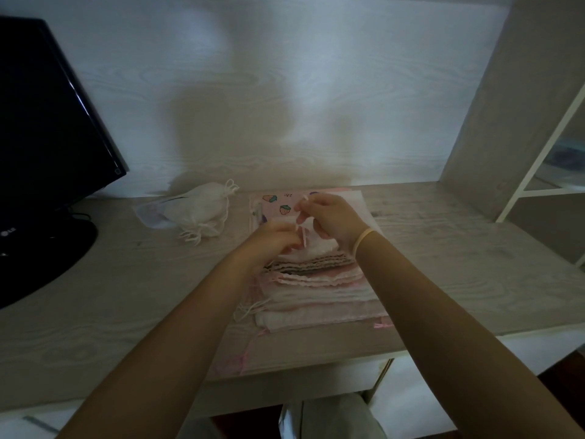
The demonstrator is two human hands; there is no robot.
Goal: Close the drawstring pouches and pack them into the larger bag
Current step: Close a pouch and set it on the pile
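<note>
A stack of flat pale pink and white drawstring pouches [319, 289] lies on the desk in front of me. Above its far end, my left hand [275, 240] and my right hand [330, 221] both pinch the thin drawstring [302, 231] of a small white pouch [316, 247] lying on top of the stack. The right hand pulls its cord end up and to the left. A pink bag printed with strawberries [278, 205] lies flat behind the hands. To the left, closed white pouches [198, 210] sit partly inside a clear larger bag [148, 215].
A black monitor [47, 128] on a round stand fills the left side of the desk [459, 264]. A grey shelf unit [519, 99] with a white frame rises at the right. The wall stands close behind. Loose cords hang off the stack near the front edge.
</note>
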